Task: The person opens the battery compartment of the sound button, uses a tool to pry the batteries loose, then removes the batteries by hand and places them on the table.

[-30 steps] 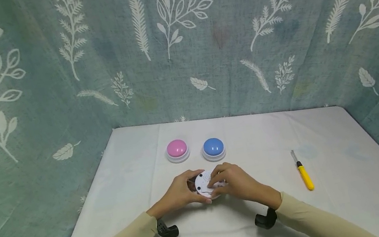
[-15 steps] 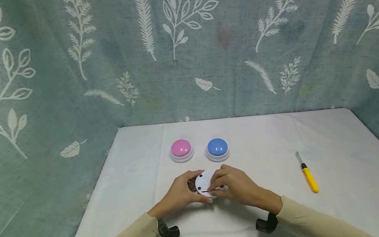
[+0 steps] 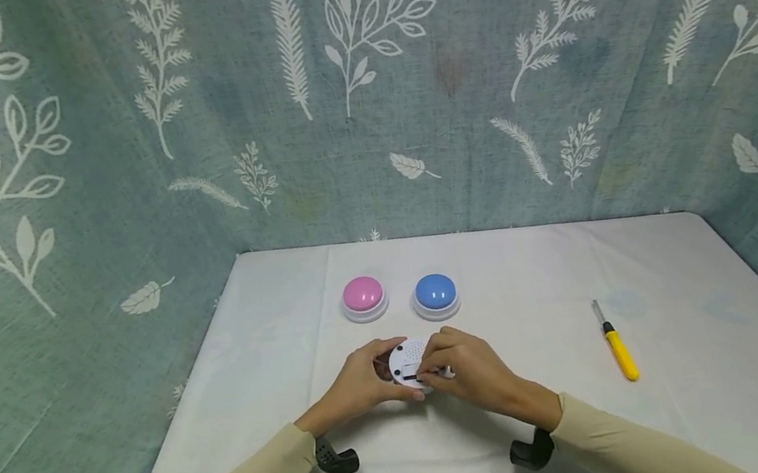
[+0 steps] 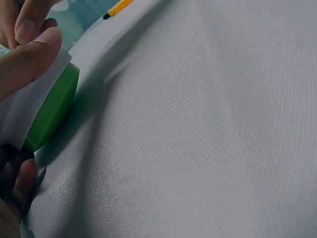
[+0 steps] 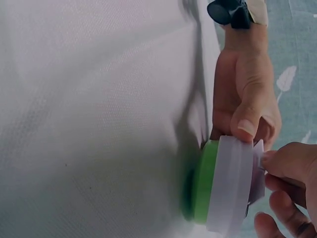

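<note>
My left hand (image 3: pixel 355 383) grips a round push button (image 3: pixel 407 352) by its edge, with its white underside turned up. That underside has small holes and dark round spots. In the right wrist view the button's green dome (image 5: pixel 204 186) faces the table, below the white base (image 5: pixel 229 186). My right hand (image 3: pixel 474 365) is over the underside, its thumb and fingertips pinching a white battery cover (image 5: pixel 257 173). The cover stands tilted out from the base, and a dark slot shows beside the fingertips in the head view.
Two more push buttons stand behind the hands, one pink (image 3: pixel 362 294) and one blue (image 3: pixel 435 292). A screwdriver with a yellow handle (image 3: pixel 621 354) lies at the right on the white-covered table (image 3: pixel 705 314). Leaf-patterned green cloth (image 3: pixel 444 90) hangs around the back and sides.
The right fingers have shifted on the underside and now pinch the cover, whose edge has lifted, and a dark slot has appeared. The left hand keeps its grip; the head view has shifted slightly.
</note>
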{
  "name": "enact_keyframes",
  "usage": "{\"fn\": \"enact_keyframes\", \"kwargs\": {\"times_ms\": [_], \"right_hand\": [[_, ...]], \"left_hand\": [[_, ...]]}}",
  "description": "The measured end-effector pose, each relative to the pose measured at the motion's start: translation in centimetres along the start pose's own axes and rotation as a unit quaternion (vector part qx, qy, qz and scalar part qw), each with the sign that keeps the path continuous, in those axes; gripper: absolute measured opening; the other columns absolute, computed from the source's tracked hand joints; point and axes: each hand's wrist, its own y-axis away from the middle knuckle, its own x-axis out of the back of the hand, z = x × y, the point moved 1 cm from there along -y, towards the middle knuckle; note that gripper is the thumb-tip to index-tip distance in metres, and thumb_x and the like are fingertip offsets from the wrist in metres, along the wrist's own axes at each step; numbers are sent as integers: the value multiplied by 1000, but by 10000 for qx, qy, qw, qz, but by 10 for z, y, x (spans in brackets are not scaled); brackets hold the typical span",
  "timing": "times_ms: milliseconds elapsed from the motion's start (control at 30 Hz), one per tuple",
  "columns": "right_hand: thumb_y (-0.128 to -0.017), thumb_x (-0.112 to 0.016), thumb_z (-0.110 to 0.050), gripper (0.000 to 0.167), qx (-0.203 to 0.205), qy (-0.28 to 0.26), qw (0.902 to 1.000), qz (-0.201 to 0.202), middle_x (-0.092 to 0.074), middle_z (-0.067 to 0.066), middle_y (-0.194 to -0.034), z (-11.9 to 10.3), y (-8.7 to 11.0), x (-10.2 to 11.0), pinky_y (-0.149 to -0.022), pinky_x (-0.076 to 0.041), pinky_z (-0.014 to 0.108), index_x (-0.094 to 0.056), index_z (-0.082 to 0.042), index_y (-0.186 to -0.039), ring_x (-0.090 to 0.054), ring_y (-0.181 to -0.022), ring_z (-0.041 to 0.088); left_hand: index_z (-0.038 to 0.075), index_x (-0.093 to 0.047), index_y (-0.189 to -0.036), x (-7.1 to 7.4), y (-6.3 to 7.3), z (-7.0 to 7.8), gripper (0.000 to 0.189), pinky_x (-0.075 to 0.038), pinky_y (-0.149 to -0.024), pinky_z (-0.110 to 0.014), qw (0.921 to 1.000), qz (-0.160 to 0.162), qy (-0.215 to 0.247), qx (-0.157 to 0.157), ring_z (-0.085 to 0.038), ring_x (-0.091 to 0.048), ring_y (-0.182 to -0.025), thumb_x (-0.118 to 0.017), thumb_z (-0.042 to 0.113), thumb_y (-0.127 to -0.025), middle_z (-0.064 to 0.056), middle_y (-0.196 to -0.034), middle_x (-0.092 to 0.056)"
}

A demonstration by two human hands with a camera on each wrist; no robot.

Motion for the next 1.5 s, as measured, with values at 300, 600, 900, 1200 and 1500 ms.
{"fn": "enact_keyframes", "kwargs": {"times_ms": [300, 600, 900, 1200, 1500], "right_hand": [[-84, -88, -13, 8, 20, -140, 9998, 151, -68, -10, -90, 4, 5, 5, -68, -47, 18, -83, -16, -89, -53, -85, 6], [-81, -89, -10, 15, -67, 10, 9989, 472, -71, -10, -95, 15, 13, 20, -64, -46, 18, -84, -18, -93, -53, -84, 7], [-79, -90, -6, 18, -292, 279, 9969, 677, -71, -9, -93, 28, 22, 35, -61, -44, 20, -84, -17, -91, -51, -81, 7], [-76, -92, -5, 19, -474, 403, 9938, 922, -71, -7, -91, 39, 35, 45, -61, -46, 21, -84, -15, -90, -54, -81, 9], [-74, -92, -4, 19, -664, 531, 9902, 1108, -71, -6, -89, 56, 52, 56, -59, -46, 21, -83, -15, -87, -53, -79, 9]], "left_hand": [[9, -54, -149, 0, 0, -2, 94, -53, -77, -26, 10000, -21, 4, 62, -14, -61, -92, -97, 36, -70, -2, -116, -62], [11, -54, -149, 1, -1, -4, 93, -54, -79, -26, 9999, -41, 107, 47, -15, -62, -94, -97, 35, -70, -2, -119, -62], [14, -53, -150, 2, -1, 0, 93, -53, -80, -26, 10000, -59, 4, 69, -16, -60, -95, -97, 35, -71, -2, -119, -60], [16, -54, -150, 2, 1, 0, 96, -53, -82, -28, 9999, -70, -53, 51, -16, -59, -95, -98, 40, -68, 3, -120, -60], [19, -54, -150, 1, 2, 1, 95, -52, -81, -28, 9999, -33, -84, 118, -16, -59, -93, -98, 40, -68, 3, -118, -59]]}}
